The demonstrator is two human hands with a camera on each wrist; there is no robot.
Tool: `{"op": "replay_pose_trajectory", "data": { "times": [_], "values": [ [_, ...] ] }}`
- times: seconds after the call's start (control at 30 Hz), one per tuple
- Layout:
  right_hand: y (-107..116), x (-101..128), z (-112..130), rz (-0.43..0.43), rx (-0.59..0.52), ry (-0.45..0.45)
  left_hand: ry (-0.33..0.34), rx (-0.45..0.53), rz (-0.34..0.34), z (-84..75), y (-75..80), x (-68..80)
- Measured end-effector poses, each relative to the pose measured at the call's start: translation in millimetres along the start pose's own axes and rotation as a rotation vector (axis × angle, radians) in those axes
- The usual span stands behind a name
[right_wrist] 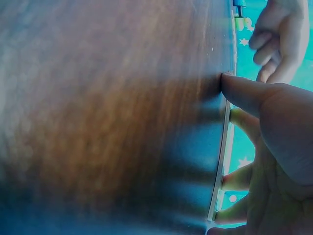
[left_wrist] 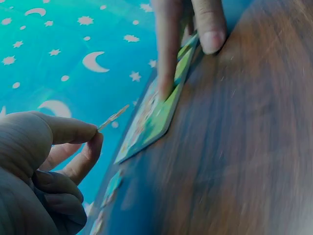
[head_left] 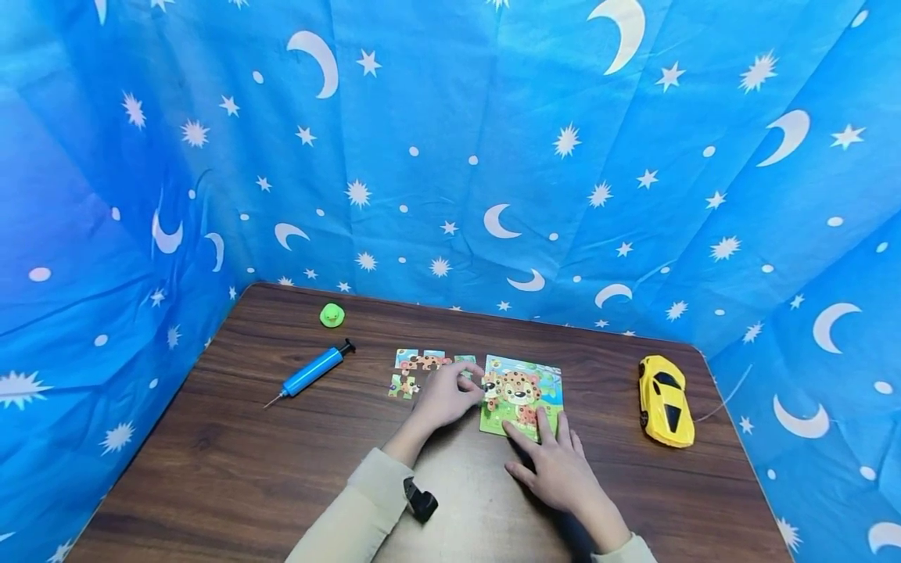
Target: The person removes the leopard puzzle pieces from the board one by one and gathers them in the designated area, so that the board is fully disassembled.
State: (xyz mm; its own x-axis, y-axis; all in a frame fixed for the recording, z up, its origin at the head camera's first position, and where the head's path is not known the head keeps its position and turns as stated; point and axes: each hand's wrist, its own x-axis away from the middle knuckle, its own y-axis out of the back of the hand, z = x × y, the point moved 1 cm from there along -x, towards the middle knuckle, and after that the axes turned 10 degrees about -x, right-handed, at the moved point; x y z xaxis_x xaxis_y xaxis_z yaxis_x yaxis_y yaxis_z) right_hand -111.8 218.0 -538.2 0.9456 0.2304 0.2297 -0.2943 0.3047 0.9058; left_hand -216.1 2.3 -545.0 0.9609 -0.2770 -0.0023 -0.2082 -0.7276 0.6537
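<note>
A leopard jigsaw puzzle (head_left: 521,375) in a flat square board lies on the table. At its left edge, my left hand (head_left: 445,395) pinches a thin puzzle piece (left_wrist: 113,117) between thumb and forefinger. In the left wrist view the piece is held raised and tilted, apart from the board. My right hand (head_left: 559,473) rests with spread fingers on the lower right of the puzzle, its thumb on the table by the front edge. Several loose puzzle pieces (head_left: 407,360) lie left of the board, partly hidden behind my left hand.
A blue syringe (head_left: 313,372) with a needle-like tip lies to the left, with a green toy duck (head_left: 332,315) behind it. On the right sits a yellow toy car (head_left: 665,401). A blue star-and-moon curtain (head_left: 436,195) hangs around the wooden table (head_left: 246,469).
</note>
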Motion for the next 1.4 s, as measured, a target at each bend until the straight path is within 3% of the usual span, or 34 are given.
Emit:
{"op": "replay_pose_trajectory", "data": {
  "times": [0.33, 0.57, 0.8, 1.4],
  "values": [
    [-1.5, 0.7, -1.7, 0.006, 0.005, -0.019, 0.062, -0.051, -0.037, 33.9, 42.7, 15.2],
    [-0.2, 1.0, -2.0, -0.008, 0.010, -0.009, 0.140, -0.109, -0.050, 57.1, 60.1, 16.3],
    [-0.2, 0.0, -1.5, -0.004, 0.014, -0.007, 0.174, -0.160, -0.053, 62.9, 65.0, 17.7],
    [0.1, 0.4, 0.1, -0.012, 0.014, 0.008, 0.154, -0.270, -0.085, 64.9, 61.5, 16.7]
  ]
}}
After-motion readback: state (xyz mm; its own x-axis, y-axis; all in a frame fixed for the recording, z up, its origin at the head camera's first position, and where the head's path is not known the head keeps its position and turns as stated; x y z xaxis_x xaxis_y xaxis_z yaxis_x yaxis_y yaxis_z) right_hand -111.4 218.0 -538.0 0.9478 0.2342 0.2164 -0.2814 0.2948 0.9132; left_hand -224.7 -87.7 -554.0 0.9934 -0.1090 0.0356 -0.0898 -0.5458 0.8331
